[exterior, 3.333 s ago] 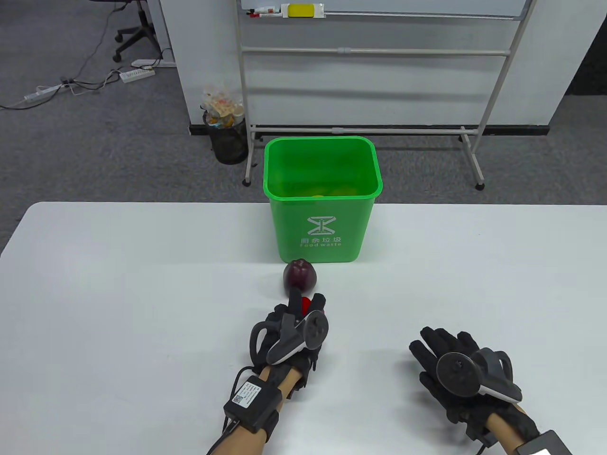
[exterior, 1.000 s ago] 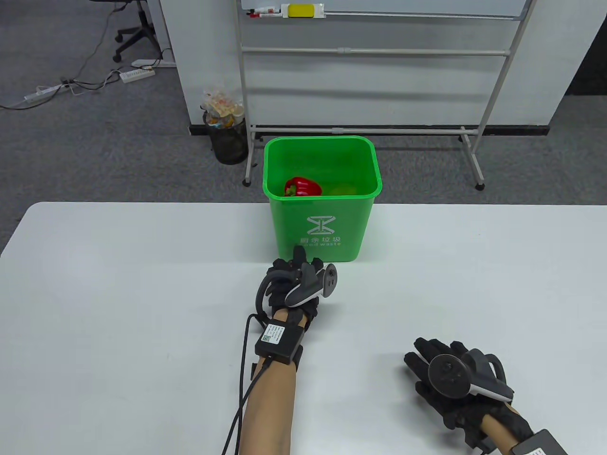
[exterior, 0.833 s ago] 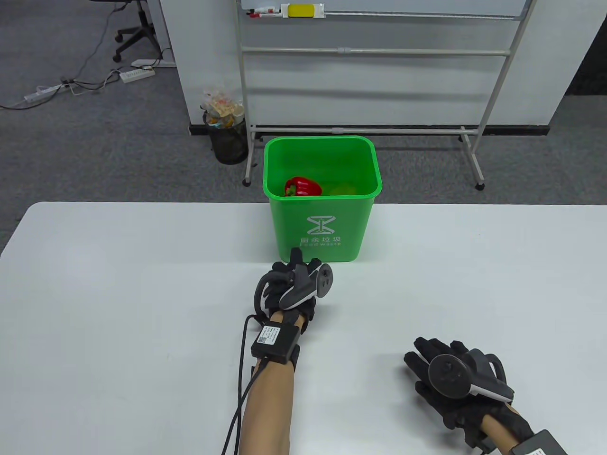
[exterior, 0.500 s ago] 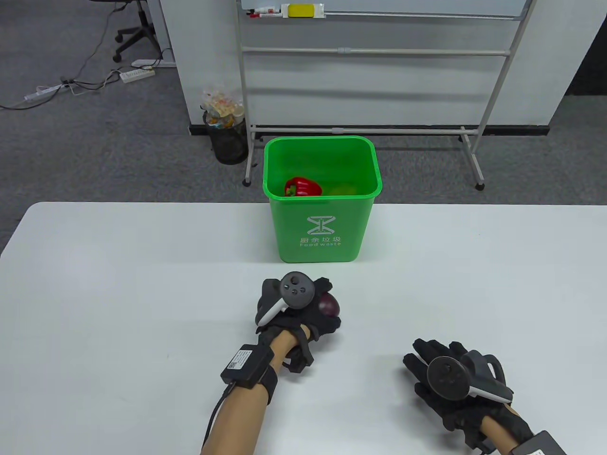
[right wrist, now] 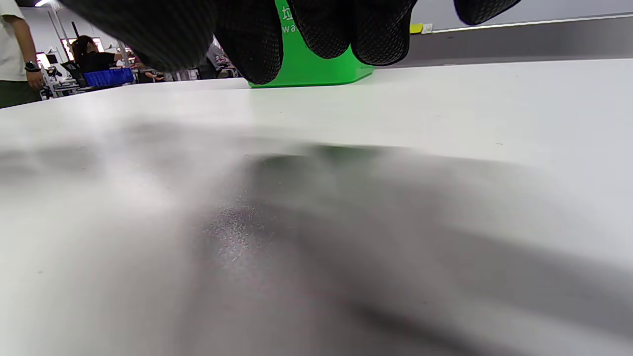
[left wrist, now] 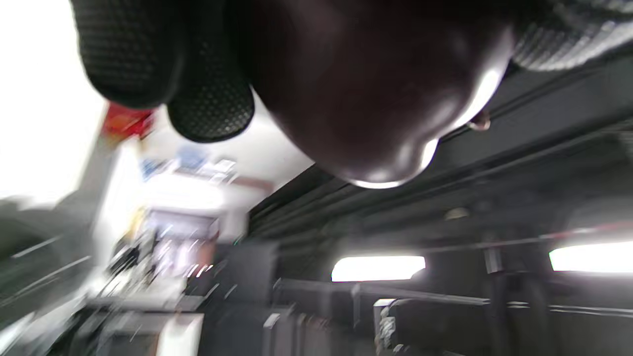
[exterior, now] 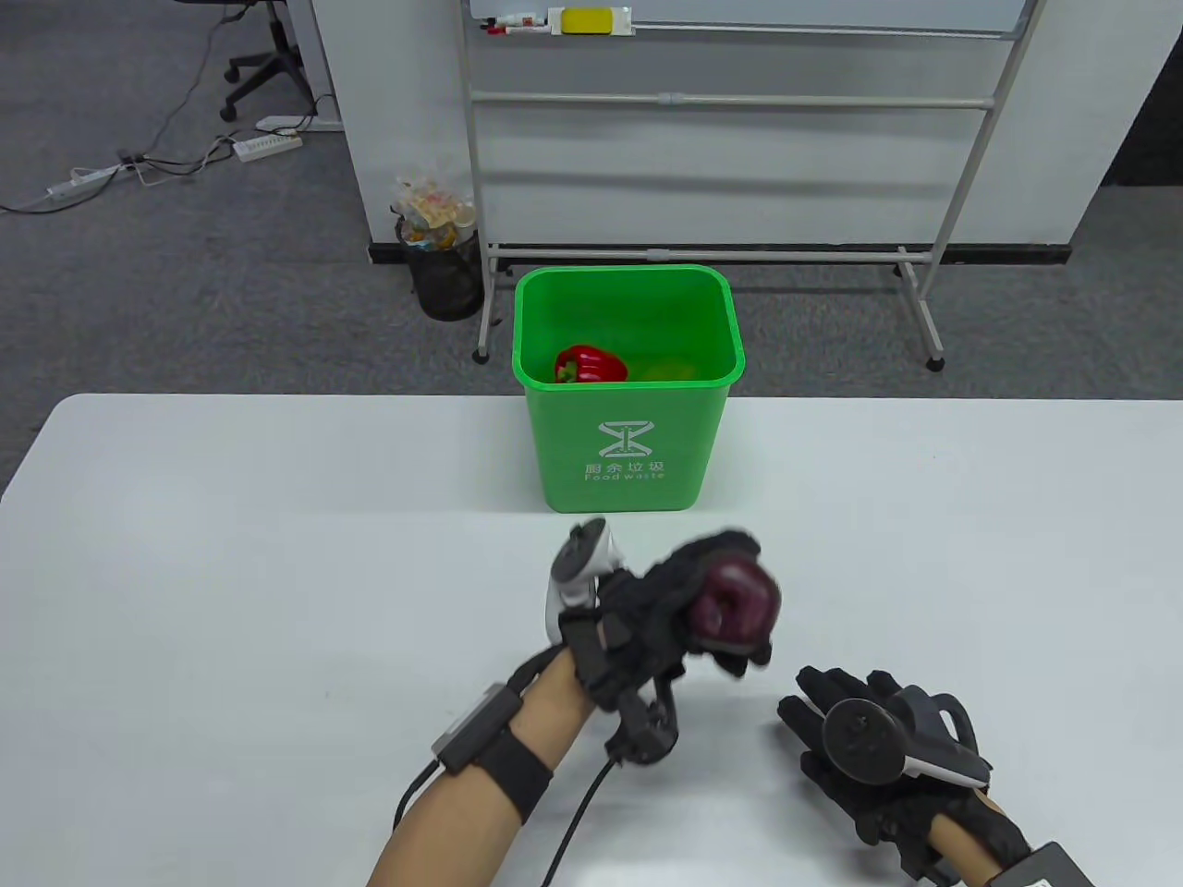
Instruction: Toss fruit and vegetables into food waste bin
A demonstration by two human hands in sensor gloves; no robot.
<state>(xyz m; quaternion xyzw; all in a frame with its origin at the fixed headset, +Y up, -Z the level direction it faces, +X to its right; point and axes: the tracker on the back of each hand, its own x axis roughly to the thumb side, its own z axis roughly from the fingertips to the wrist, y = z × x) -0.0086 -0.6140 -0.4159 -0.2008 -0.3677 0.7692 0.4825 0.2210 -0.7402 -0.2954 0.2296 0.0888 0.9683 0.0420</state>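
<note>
The green food waste bin [exterior: 628, 443] stands at the table's far edge, with a red bell pepper [exterior: 590, 364] inside. My left hand [exterior: 712, 610] is turned palm up and holds a dark purple round vegetable [exterior: 735, 601] above the table, in front of the bin and a little to its right. In the left wrist view the vegetable [left wrist: 366, 99] fills the top of the frame between my fingers [left wrist: 210, 106]. My right hand [exterior: 841, 730] rests flat on the table, empty, near the front right. The bin also shows in the right wrist view [right wrist: 316, 69].
The white table [exterior: 231, 573] reaches from the bin to the front edge. Behind it on the floor stand a whiteboard stand [exterior: 730, 249] and a black mesh wastebasket [exterior: 446, 268].
The red pepper went from my left hand into the bin. My left hand then gripped the purple vegetable in front of the bin, lifted it and turned palm up, moving right. The right hand barely moved.
</note>
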